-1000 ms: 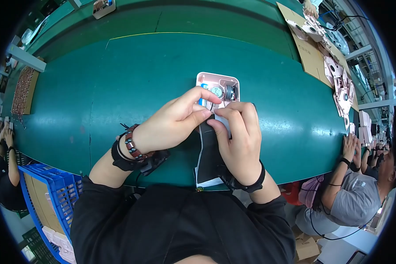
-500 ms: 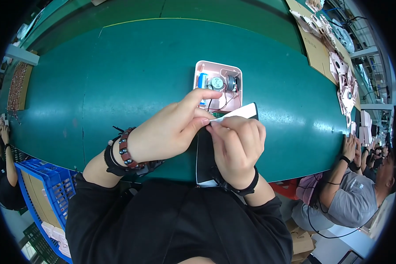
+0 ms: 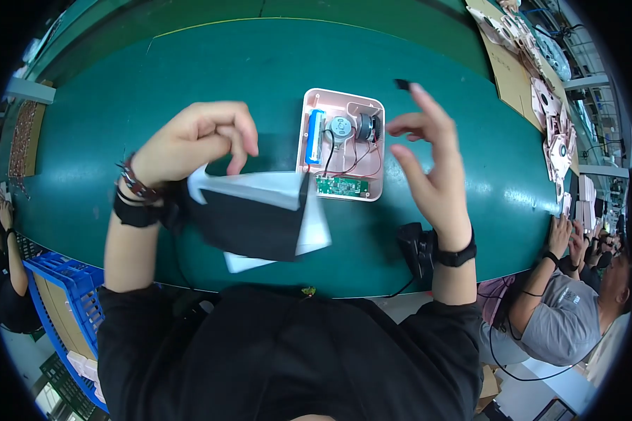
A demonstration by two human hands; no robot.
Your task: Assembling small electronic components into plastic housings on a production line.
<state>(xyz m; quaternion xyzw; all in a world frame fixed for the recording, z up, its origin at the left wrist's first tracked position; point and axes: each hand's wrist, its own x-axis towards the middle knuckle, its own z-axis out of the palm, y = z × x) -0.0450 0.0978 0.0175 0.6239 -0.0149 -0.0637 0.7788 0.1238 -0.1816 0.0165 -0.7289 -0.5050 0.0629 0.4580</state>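
Note:
My left hand [image 3: 202, 144] hovers left of a pale pink casing, its fingers loosely bent and apart. Just below it is a black sheet [image 3: 249, 223] with white backing [image 3: 314, 228], blurred by motion; I see no clear grip on it. On the right, my right hand [image 3: 432, 151] is open with fingers spread. A small black piece [image 3: 402, 84] clings to its index fingertip. Between the hands lies the open casing [image 3: 307, 105], holding a blue cylindrical battery [image 3: 315, 137], a round silver part [image 3: 340, 128], a dark motor-like part [image 3: 367, 126], wires and a green circuit board [image 3: 343, 186].
A black device [image 3: 418, 249] with a cable sits by my right wrist. Cardboard [image 3: 509, 77] with pink parts [image 3: 558, 151] lines the far right. At left are a box of small parts [image 3: 27, 137] and a blue crate [image 3: 67, 270]. A co-worker [image 3: 565, 316] sits at right.
My hands have moved apart from their pinch on the sheet. The sheet has shifted left, and a small black piece is now on my right index fingertip. The circuit board has come into view.

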